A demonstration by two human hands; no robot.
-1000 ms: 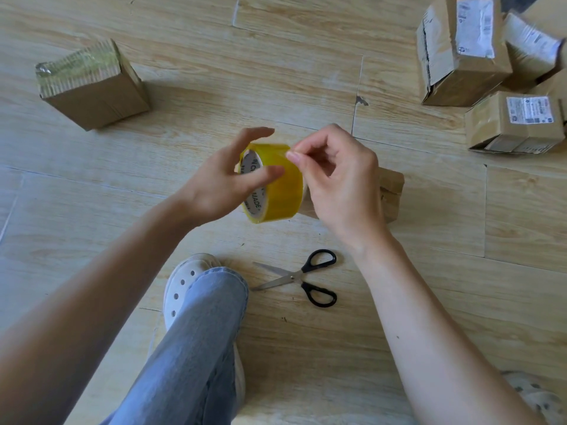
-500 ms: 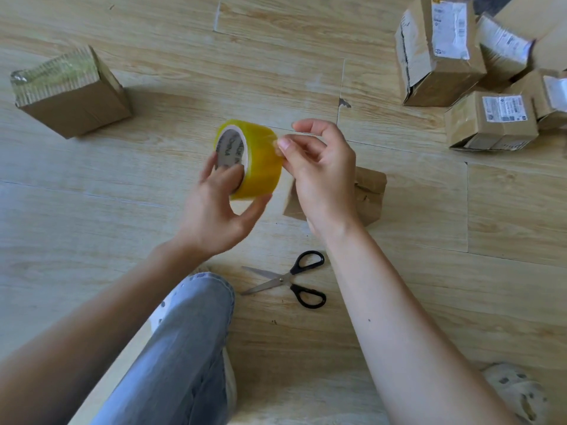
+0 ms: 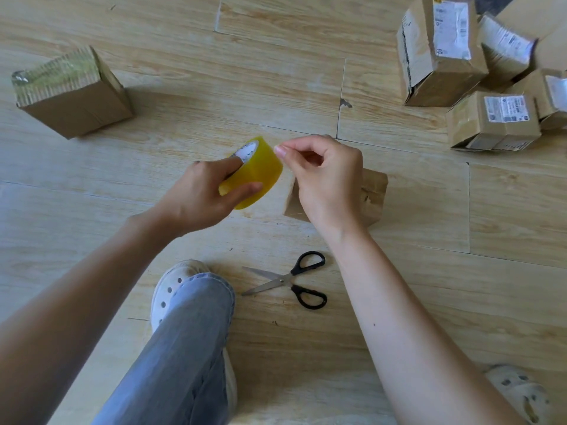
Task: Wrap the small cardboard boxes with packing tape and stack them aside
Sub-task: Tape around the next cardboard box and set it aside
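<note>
My left hand [image 3: 201, 194] grips a yellow roll of packing tape [image 3: 259, 168] above the wooden floor, a finger through its core. My right hand [image 3: 326, 179] pinches thumb and forefinger together right at the roll's upper right edge; whether it holds the tape's end I cannot tell. Behind my right hand a small plain cardboard box [image 3: 372, 194] sits on the floor, mostly hidden. A box with tape over its top [image 3: 70, 93] stands at the far left. Several small labelled boxes [image 3: 441, 53] are heaped at the top right.
Black-handled scissors [image 3: 291, 280] lie open on the floor below my right hand. My bent knee in jeans [image 3: 184, 348] and a white clog [image 3: 171, 286] fill the bottom centre; another clog [image 3: 518, 391] is at the bottom right.
The tape roll has tilted so its core faces up and away, and my left hand now grips it from the side. My right hand stays pinched at the roll's edge.
</note>
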